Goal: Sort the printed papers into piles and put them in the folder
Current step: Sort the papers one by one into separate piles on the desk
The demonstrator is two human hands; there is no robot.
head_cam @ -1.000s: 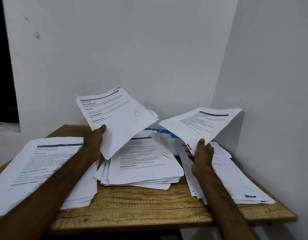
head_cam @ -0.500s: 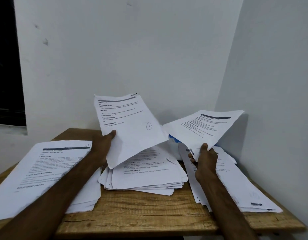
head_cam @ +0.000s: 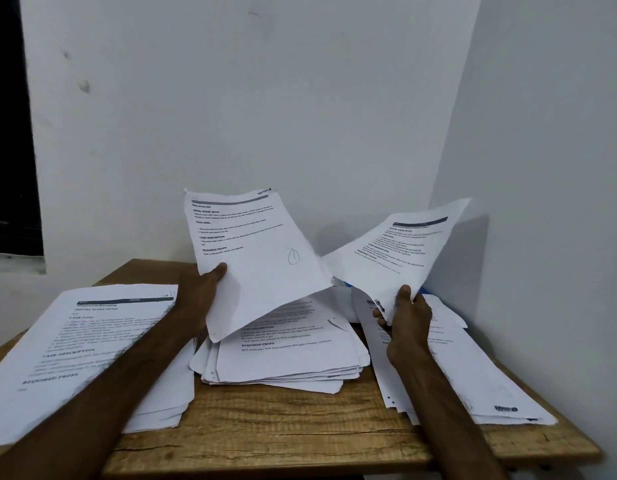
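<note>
My left hand (head_cam: pixel 199 296) pinches a printed sheet (head_cam: pixel 262 261) by its left edge and holds it tilted up above the middle pile (head_cam: pixel 286 358). Gripped at its lower corner by my right hand (head_cam: pixel 407 313), a second printed sheet (head_cam: pixel 393 254) slopes over the right pile (head_cam: pixel 473 372). A third pile (head_cam: pixel 68 355) lies on the left, partly under my left forearm. Behind the held sheets a sliver of blue, possibly the folder (head_cam: pixel 340 281), peeks out at the back of the table.
The wooden table (head_cam: pixel 276 431) stands in a corner, with white walls behind and to the right. Its front edge runs just below the piles. A dark window opening (head_cam: pixel 9 133) is at the far left.
The sheet in my left hand has moved right and risen more upright over the middle pile. The right-hand sheet stays about where it was.
</note>
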